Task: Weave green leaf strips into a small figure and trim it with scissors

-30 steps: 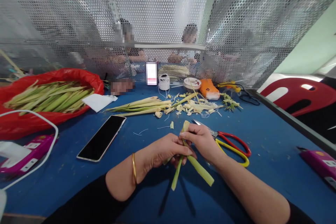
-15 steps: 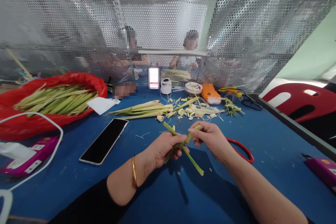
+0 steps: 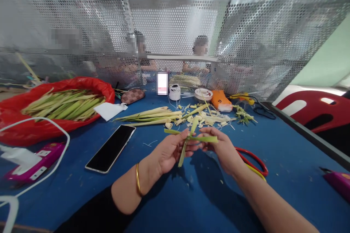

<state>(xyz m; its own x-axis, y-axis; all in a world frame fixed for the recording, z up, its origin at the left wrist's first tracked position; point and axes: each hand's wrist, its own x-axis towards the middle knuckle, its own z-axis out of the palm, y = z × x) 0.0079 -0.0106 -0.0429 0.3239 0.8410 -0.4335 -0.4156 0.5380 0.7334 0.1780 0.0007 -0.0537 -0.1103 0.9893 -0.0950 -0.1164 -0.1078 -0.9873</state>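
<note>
Between my hands is a cross of folded green leaf strips (image 3: 189, 137), its arms sticking out in several directions. My left hand (image 3: 171, 151) is closed on it near the middle, thumb on top and fingers underneath. My right hand (image 3: 218, 149) has its fingers curled behind the arm that points right, touching it. The grip of the right fingertips is partly hidden by that strip. Just past the hands lie pale cut scraps (image 3: 210, 118) and a bundle of long leaf stalks (image 3: 153, 115).
A red bag (image 3: 108, 89) of leaves stands left, with a phone (image 3: 111, 149), white tissue (image 3: 109, 111) and magenta power strip (image 3: 41, 164) nearby. Red-handled scissors (image 3: 262, 164) lie by my right forearm. Behind are a thread spool (image 3: 175, 93), an orange packet (image 3: 221, 100) and a perforated metal screen (image 3: 169, 25).
The leaf cross has turned in my hands, so one arm now points right and another toward me. My right hand has gone from pinching a strip to lying behind one.
</note>
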